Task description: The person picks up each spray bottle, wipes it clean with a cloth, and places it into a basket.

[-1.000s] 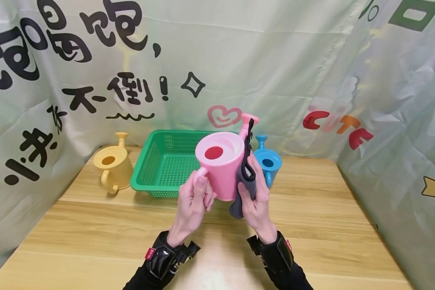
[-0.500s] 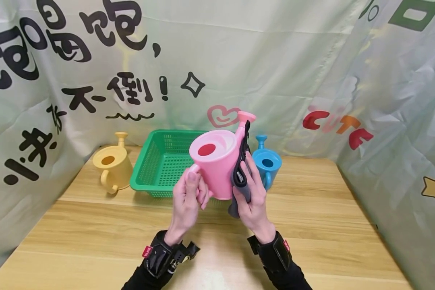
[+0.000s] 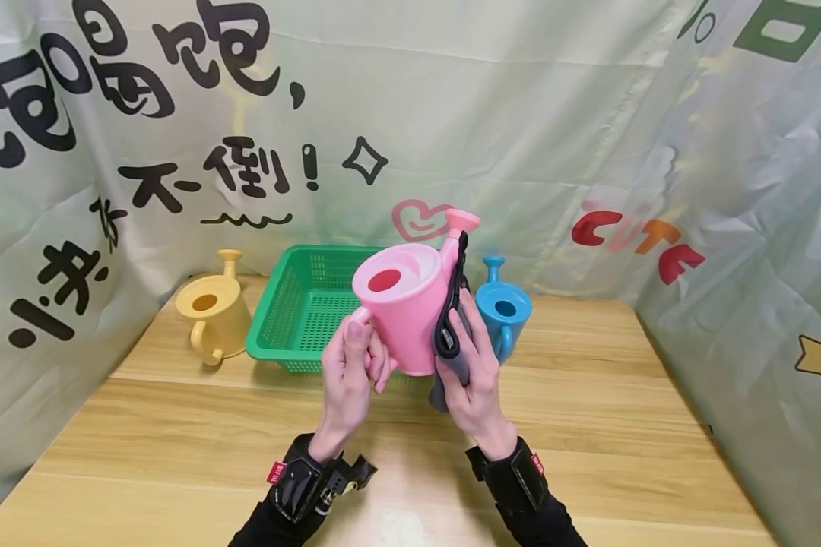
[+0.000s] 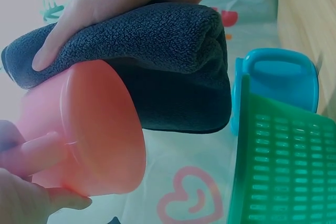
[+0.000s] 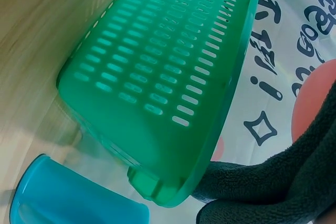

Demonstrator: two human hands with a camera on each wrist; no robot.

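Observation:
My left hand (image 3: 347,372) grips the handle of a pink watering can (image 3: 410,323), which hangs in the air, tilted, its spout up and to the right. My right hand (image 3: 477,372) holds a folded dark grey cloth (image 3: 446,334) against the can's right side, below the spout. In the left wrist view the cloth (image 4: 142,40) covers one side of the pink can (image 4: 105,129), with fingers pressed on it. The right wrist view shows folds of the cloth (image 5: 273,187) beside a sliver of pink.
Behind the can a green basket (image 3: 274,355) stands on the wooden table (image 3: 588,425). A yellow watering can (image 3: 222,319) is left of it, and a blue one (image 3: 509,315) stands right, partly behind my right hand. Printed fabric (image 3: 520,137) surrounds the table's back and sides.
The pink can has moved left with both hands and leans a little more to the right. The cloth has slid slightly lower along the spout side.

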